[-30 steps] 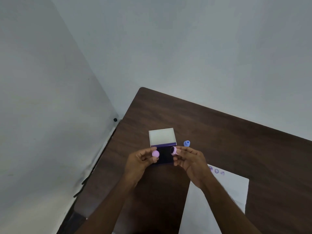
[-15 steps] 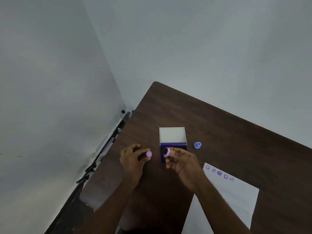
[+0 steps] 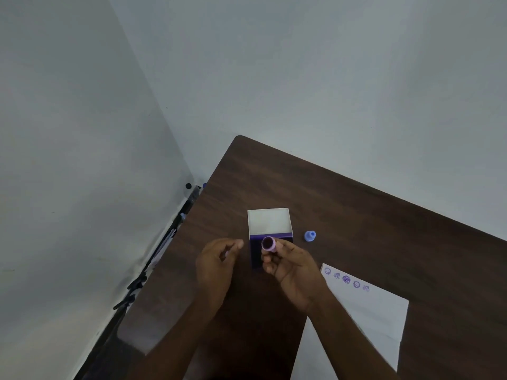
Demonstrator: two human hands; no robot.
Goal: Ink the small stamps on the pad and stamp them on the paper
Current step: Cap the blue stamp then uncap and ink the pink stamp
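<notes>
Since a moment ago, our left hand (image 3: 216, 266) has curled in, hiding the pink cap it pinched; whether it keeps it we cannot tell. Our right hand (image 3: 292, 270) pinches the small pink round stamp (image 3: 268, 244), inked face up, over the open purple ink pad (image 3: 270, 237) on the dark wooden desk (image 3: 370, 223). Beside lie a small blue stamp (image 3: 310, 236) and the printed white paper sheet (image 3: 367, 319).
</notes>
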